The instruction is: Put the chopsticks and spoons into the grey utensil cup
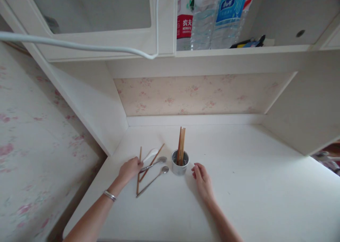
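Note:
My left hand is closed, its fingertips at the handle end of a white spoon. Close under those fingers lies the handle of a metal spoon, which crosses a brown chopstick. A second chopstick runs beneath the fingertips, partly hidden. Nearer to me, a long-handled metal spoon rests on the tabletop. Several chopsticks stand upright in a silvery metal cup. Just right of the cup, my right hand rests with loosely curled fingers, holding nothing and apart from the cup.
The white desk has a side panel on the left and another on the right. Above it, a shelf holds several plastic bottles. A white cable hangs across the cabinet at upper left.

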`<state>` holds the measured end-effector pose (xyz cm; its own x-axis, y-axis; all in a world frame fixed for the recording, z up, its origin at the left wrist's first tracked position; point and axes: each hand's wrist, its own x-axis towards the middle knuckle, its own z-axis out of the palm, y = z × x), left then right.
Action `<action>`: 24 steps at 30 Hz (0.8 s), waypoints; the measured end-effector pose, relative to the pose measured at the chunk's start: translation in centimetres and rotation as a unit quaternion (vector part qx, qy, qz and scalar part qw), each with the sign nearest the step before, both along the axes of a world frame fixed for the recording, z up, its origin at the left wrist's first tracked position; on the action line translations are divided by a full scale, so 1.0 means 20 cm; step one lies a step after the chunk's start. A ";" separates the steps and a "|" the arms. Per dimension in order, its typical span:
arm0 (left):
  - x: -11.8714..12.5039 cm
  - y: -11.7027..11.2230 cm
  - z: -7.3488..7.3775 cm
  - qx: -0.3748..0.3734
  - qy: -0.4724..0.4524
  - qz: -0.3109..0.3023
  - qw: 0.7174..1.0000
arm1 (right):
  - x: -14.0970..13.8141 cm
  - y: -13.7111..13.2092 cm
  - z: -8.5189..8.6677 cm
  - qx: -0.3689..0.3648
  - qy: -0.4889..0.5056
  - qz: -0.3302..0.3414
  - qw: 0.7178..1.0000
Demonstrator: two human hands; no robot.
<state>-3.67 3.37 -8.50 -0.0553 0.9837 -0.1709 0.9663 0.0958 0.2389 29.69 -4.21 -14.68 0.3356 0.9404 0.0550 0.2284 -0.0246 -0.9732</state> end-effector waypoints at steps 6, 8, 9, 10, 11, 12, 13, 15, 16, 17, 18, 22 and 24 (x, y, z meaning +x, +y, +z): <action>-0.01 0.06 -0.04 -0.048 0.038 -0.009 0.998 | 0.00 0.00 0.03 -0.002 -0.012 0.008 1.000; -0.04 0.09 -0.03 -0.061 0.033 0.002 0.998 | 0.00 0.00 0.03 0.001 -0.013 0.008 1.000; -0.05 0.10 -0.01 -0.066 0.027 0.009 0.997 | 0.00 0.00 0.03 0.004 -0.011 0.008 1.000; -0.07 0.12 0.00 -0.068 0.019 0.015 0.997 | 0.00 -0.01 0.03 0.008 -0.009 0.009 1.000; -0.09 0.13 0.02 -0.067 0.009 0.020 0.997 | 0.00 -0.01 0.03 0.011 -0.006 0.008 1.000; -0.10 0.15 0.04 -0.063 -0.002 0.024 0.998 | 0.00 -0.01 0.03 0.013 -0.002 0.007 1.000; -0.12 0.16 0.06 -0.055 -0.014 0.027 0.998 | 0.00 -0.01 0.03 0.013 0.001 0.006 1.000; -0.14 0.18 0.10 -0.032 -0.039 0.030 0.998 | 0.00 -0.01 0.03 0.011 0.006 0.005 1.000; -0.15 0.19 0.11 -0.020 -0.050 0.032 0.998 | 0.00 -0.01 0.03 0.011 0.007 0.006 1.000; -0.16 0.21 0.13 -0.007 -0.061 0.033 0.998 | 0.00 -0.01 0.03 0.011 0.007 0.006 1.000; -0.16 0.22 0.15 0.005 -0.071 0.034 0.997 | 0.00 -0.01 0.03 0.010 0.006 0.007 1.000; -0.14 0.28 0.21 0.035 -0.097 0.027 0.994 | 0.01 0.00 0.03 0.006 0.000 0.008 1.000; -0.10 0.29 0.25 0.044 -0.101 0.016 0.994 | 0.01 0.00 0.03 0.007 -0.001 0.008 1.000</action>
<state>-5.73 9.13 -3.52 -0.0598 0.9938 -0.0941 0.8949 0.0952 0.4361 29.85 -4.25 -14.18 0.3207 0.9447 0.0682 0.2311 -0.0082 -0.9729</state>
